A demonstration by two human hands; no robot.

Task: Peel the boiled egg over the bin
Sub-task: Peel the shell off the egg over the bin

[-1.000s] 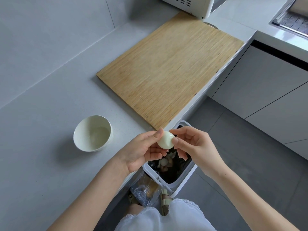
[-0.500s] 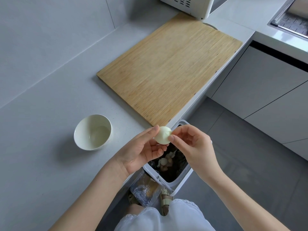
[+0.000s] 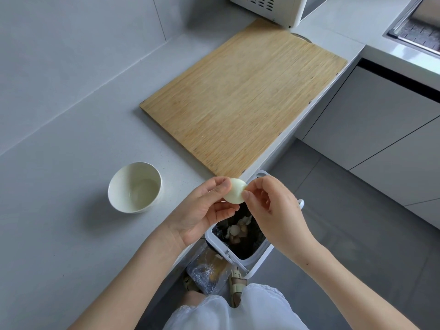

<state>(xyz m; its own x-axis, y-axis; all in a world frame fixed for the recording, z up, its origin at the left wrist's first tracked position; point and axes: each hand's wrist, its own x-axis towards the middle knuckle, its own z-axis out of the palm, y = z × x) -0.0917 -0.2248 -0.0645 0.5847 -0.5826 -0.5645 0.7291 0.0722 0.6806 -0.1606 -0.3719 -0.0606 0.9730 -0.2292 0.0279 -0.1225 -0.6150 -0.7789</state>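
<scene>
A white boiled egg (image 3: 235, 191) sits between my two hands, just over the counter's edge and above the far end of the bin. My left hand (image 3: 202, 210) cups it from the left with thumb and fingers. My right hand (image 3: 273, 210) pinches its right side with thumb and forefinger. The egg's visible surface looks smooth and bare. Below stands a white bin (image 3: 259, 254) with a dark liner, holding bits of shell (image 3: 234, 231). Both hands hide the rest of the egg.
A white bowl (image 3: 114, 196) with a little water stands on the grey counter (image 3: 59, 222) to the left. A wooden cutting board (image 3: 242, 96) lies beyond, with a white appliance (image 3: 281, 8) behind it. A plastic bag (image 3: 204, 273) lies on the floor by my feet.
The egg and both hands have risen slightly toward the counter's edge. My right fingers have shifted on the egg's right side.
</scene>
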